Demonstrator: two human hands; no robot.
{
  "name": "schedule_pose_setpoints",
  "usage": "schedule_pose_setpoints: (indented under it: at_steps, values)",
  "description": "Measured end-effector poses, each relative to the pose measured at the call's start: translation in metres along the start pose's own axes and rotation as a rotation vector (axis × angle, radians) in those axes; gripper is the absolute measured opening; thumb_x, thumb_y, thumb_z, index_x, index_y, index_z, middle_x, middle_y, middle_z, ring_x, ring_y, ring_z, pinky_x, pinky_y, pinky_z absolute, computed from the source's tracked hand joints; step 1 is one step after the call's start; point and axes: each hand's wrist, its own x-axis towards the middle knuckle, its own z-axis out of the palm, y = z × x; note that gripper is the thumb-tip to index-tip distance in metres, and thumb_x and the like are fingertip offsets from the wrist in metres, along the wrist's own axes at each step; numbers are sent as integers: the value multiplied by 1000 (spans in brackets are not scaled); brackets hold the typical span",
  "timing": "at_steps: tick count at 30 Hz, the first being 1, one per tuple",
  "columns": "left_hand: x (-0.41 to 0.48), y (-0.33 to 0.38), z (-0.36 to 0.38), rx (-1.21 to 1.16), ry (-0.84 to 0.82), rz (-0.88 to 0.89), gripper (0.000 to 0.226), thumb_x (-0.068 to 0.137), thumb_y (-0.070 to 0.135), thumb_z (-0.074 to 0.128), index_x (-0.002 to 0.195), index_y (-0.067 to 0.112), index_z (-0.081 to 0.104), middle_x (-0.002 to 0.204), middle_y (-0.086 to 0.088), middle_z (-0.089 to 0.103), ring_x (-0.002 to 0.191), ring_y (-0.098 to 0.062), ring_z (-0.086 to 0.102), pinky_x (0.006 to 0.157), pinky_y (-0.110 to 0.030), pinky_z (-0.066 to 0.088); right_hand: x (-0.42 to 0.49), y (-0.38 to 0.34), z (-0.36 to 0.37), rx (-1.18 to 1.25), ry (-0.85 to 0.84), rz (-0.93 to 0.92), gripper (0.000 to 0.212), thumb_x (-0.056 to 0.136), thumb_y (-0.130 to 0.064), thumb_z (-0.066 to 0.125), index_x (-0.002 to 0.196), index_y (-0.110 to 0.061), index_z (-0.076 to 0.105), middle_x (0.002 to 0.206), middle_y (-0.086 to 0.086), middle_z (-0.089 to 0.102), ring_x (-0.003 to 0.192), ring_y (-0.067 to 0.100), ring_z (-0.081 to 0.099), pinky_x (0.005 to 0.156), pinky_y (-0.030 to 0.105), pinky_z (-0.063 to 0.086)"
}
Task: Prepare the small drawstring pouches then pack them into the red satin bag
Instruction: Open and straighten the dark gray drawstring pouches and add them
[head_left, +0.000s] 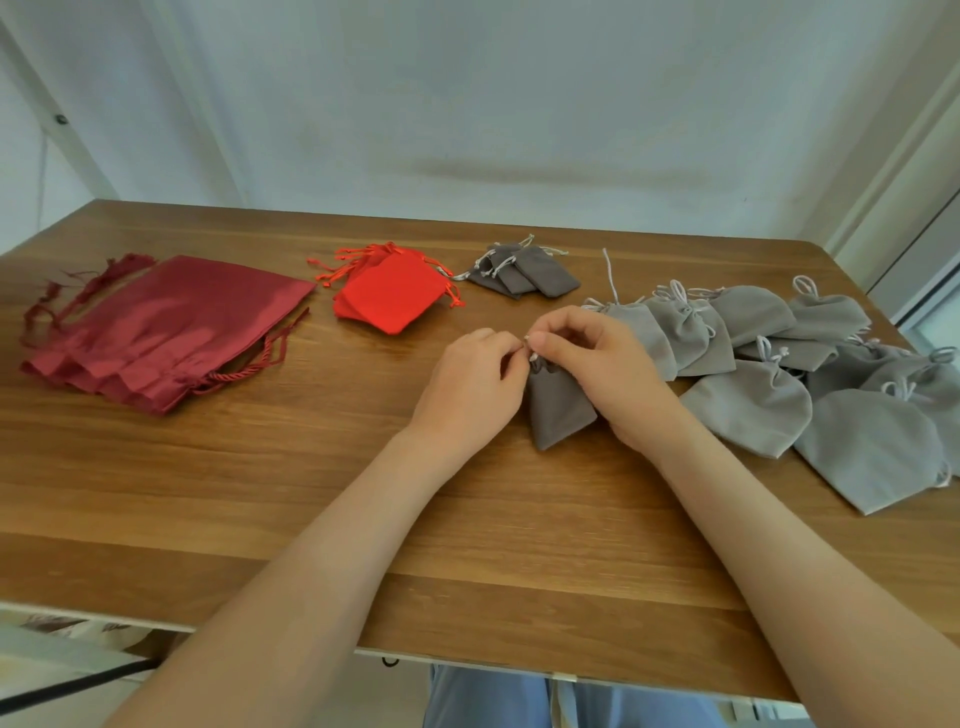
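Our left hand (467, 384) and right hand (605, 374) cover the mouth of the dark pouch (558, 413), so we see only slivers of its cord (532, 357) and cannot tell whether it is knotted. The pale pouches (753, 405) overlap and run off the right edge, so we cannot count them, and the stacked red bags (171, 322) hide one another likewise. The worktop (260, 493) is cut off at left and right.

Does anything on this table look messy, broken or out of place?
Nothing looks damaged or spilled. Only the light grey pouches on the right sprawl in a loose, overlapping heap, while the red pouches and small dark grey pouches lie in tidier stacks.
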Motion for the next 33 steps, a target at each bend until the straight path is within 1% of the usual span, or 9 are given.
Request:
schedule_pose_setpoints:
  at_steps: [5,8,11,14,19,21,26,30,33]
  values:
    - [2,0,-1,-69,-108,-63,23,96,17,48,85,5,65,82,-5,59,78,-15,50,63,-26,30,-1,5,4,-354,92,-175,14,90,-9,61,95,-22,60,82,-11,62,79,-6,56,71,6,40]
    - [3,1,-3,-104,-122,-96,22,95,15,46,87,9,66,85,-1,60,82,-14,51,66,-26,32,-3,4,4,-372,84,-205,20,90,-9,61,102,-20,48,85,-1,62,81,2,57,72,8,42]
    - [2,2,-3,-89,-115,-111,24,96,15,44,90,10,66,86,0,59,84,-13,52,64,-23,29,-4,3,3,-404,39,-219,21,91,-10,60,101,-21,45,87,-3,61,82,4,58,73,10,44]
    - [2,0,-1,-73,-94,-103,24,97,16,44,96,10,67,93,-4,62,88,-14,53,69,-22,33,-4,3,3,-403,36,-168,13,90,-17,62,97,-21,52,86,-11,58,83,3,58,72,11,46]
    - [3,-2,-1,-86,-37,-110,19,97,19,47,91,15,64,93,0,59,86,-10,50,69,-17,30,0,3,-2,-428,27,-11,2,88,-20,64,90,-21,64,85,-3,66,83,12,62,78,26,51]
    - [4,-2,-2,-103,-14,-115,17,97,18,48,88,16,63,93,1,59,86,-9,50,67,-13,31,1,4,-6,-416,26,25,6,88,-16,64,88,-22,65,84,-1,67,82,13,62,77,26,51]
    - [3,-1,-3,-135,45,-63,17,96,17,50,87,12,63,89,-1,58,82,-7,49,68,-11,33,2,4,-15,-619,-19,13,12,94,-15,55,97,-21,65,84,-9,60,80,6,54,68,11,40]
    - [3,-1,-5,-183,119,5,16,96,14,51,82,14,59,83,2,53,78,-3,44,70,-8,33,2,0,-24,-641,-8,31,9,94,-18,56,92,-23,64,80,-11,57,72,2,51,63,10,38]
    - [3,-2,-3,-163,134,49,14,94,13,54,83,9,61,83,0,54,77,-8,47,69,-16,36,2,-2,-27,-635,15,37,8,93,-20,57,89,-22,63,81,-11,58,72,1,50,62,7,38]
